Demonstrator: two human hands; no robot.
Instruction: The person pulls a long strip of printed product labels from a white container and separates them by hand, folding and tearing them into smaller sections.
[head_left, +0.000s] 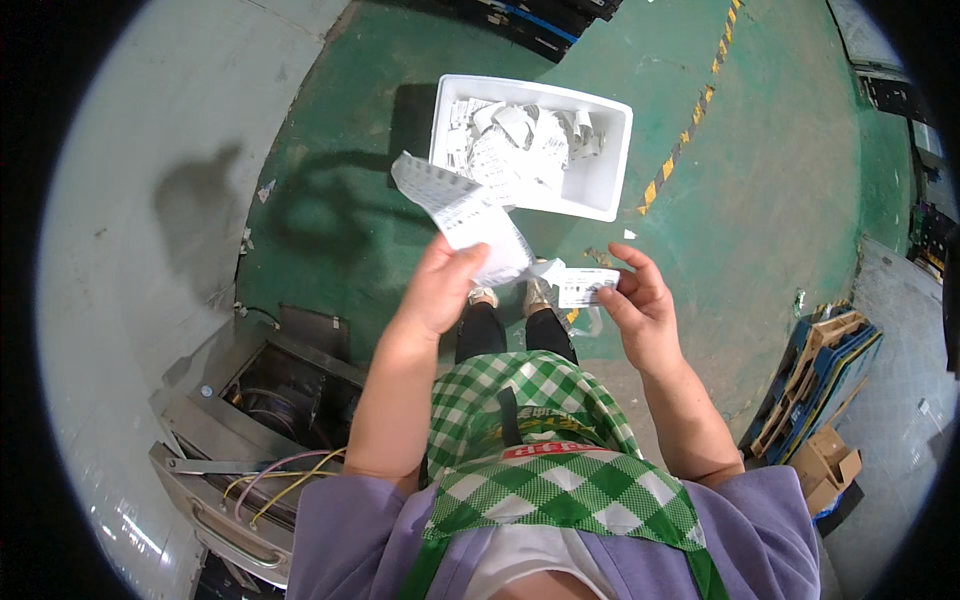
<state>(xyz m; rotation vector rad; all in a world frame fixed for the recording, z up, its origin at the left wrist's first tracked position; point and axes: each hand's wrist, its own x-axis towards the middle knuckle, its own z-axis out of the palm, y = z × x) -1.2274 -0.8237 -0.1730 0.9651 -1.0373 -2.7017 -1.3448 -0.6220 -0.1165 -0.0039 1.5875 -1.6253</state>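
Note:
My left hand (448, 281) grips a wide printed paper sheet (491, 225), its thumb lying on top. The sheet's far end sticks out over the near left rim of a white plastic bin (624, 165). Between thumb and fingers of my right hand (641, 307) is a small printed label (587, 287). A twisted pale strip (547, 268) lies between sheet and label; whether it joins them I cannot tell. Inside the bin on the floor is a heap of printed paper slips (517, 146), some curled.
On the left stands an open metal cabinet (225, 390) with loose pink and yellow wires (300, 472). Leaning boards (817, 382) and a cardboard box (827, 465) are at the right. Black crates (517, 30) stand beyond the bin. Yellow-black tape (679, 146) crosses the green floor (765, 187).

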